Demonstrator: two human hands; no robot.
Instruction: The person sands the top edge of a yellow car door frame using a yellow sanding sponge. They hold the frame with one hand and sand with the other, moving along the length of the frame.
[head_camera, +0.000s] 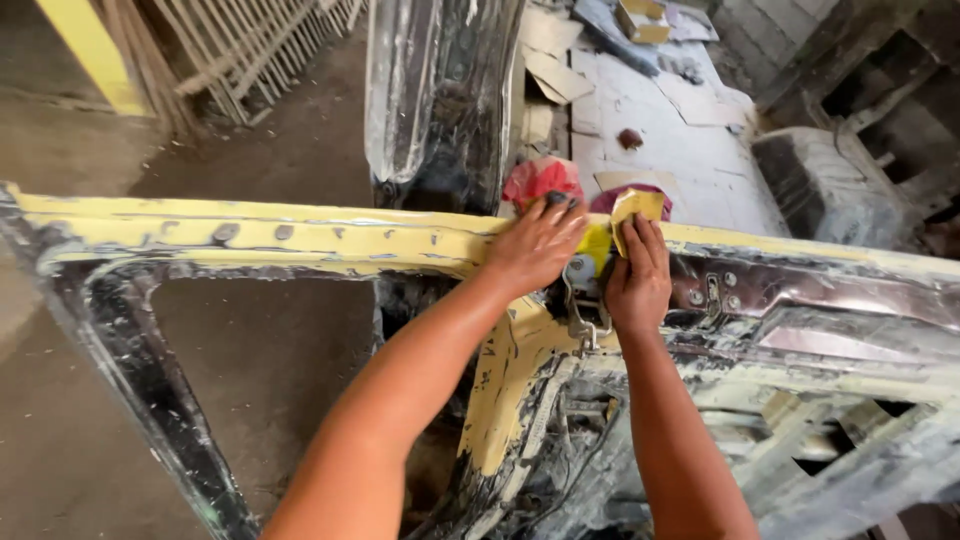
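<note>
Sanding door frame (300, 235), R hand (637, 280) w/ sandpaper (638, 207)

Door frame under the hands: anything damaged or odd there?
Yes. The door frame is patchy: yellow coating worn through to dark metal in spots. The left hand rests on it; the right hand presses a folded yellow sheet there. Below, the door's inner cavity lies exposed.
</note>
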